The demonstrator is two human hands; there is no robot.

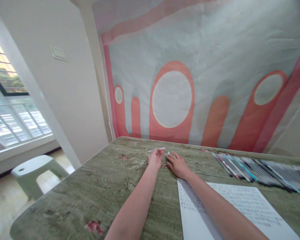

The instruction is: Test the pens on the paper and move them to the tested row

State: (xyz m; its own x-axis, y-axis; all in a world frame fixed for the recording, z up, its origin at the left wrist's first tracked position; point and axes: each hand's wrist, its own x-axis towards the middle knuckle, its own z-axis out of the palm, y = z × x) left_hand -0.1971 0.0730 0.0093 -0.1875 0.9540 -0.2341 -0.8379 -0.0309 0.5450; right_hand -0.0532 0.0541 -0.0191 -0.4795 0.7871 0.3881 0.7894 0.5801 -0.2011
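A slim pale pen-like stick (160, 149) lies across the fingers of my left hand (155, 159), which is turned partly palm up and closed around it. Just to the right, my right hand (178, 164) rests palm down on the wood-grain table (110, 186), its fingers stretched forward and slightly apart. A small white piece (168, 153) shows at the tips of those fingers; it is too small to name. Under my right forearm is a white sheet of paper (235, 196) covered with rows of handwriting.
Many pens (252, 168) lie side by side in a long row on the right of the table. A patterned wall covering (172, 100) rises behind the far edge. On the floor at left stands a pale green stool (33, 166), near a window with a railing.
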